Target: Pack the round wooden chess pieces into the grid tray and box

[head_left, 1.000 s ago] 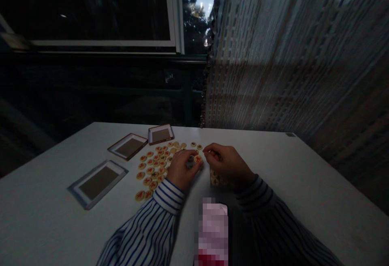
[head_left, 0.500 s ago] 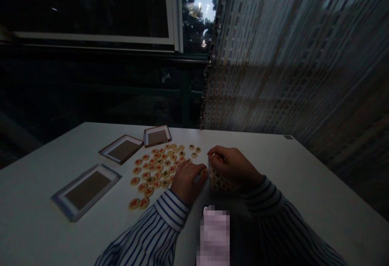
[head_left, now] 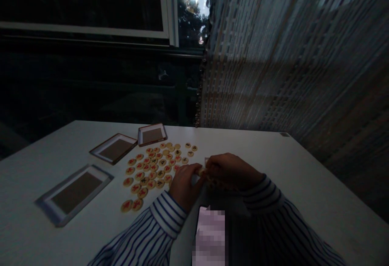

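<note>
As your hands meet over the table [head_left: 304,189], short of its far edge, your left hand [head_left: 186,181] pinches a round piece [head_left: 202,172] between thumb and forefinger. Your right hand [head_left: 235,172] curls beside it, fingertips at or very near the piece; whether they grip it, the view does not tell. More pieces show in shadow beneath that palm, whatever holds them mostly hidden. To your left, loose pieces [head_left: 160,183] with red or dark markings lie spread toward the far edge, flanked by three shallow trays [head_left: 75,193] on the far-left corner's side. A phone [head_left: 209,233] lies nearer you. For a clean move, you would do best to hold the piece by its rim, release one hand only once the other is sure, and carry the right wrist high; dim light could invite a slip.
</note>
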